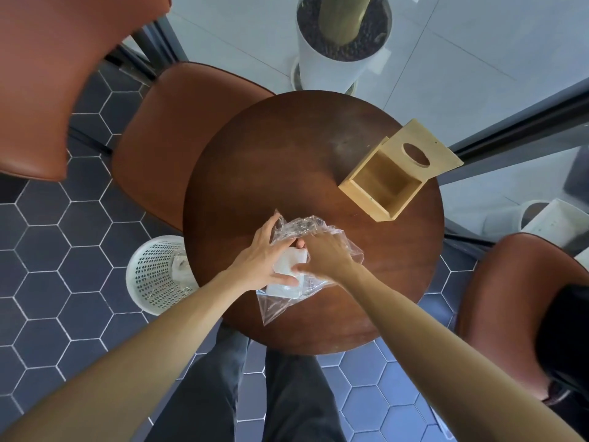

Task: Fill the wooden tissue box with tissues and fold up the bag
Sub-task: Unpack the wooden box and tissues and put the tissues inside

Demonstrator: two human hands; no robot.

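Observation:
A clear plastic bag (pixel 280 303) lies on the near part of the round wooden table (pixel 261 173), with a white stack of tissues (pixel 288 266) inside it. My left hand (pixel 264 255) grips the bag and the tissue stack from the left, thumb on the near end of the stack. My right hand (pixel 325 255) reaches into the crumpled open end of the bag, fingers partly hidden by the plastic. The wooden tissue box (pixel 381 185) stands empty at the table's far right, its lid with an oval hole (pixel 420 148) swung open behind it.
A white perforated waste basket (pixel 156 275) stands on the floor left of the table. Brown chairs (pixel 178 129) are at the left, the far left and the right (pixel 510 301). A white plant pot (pixel 338 59) stands beyond the table.

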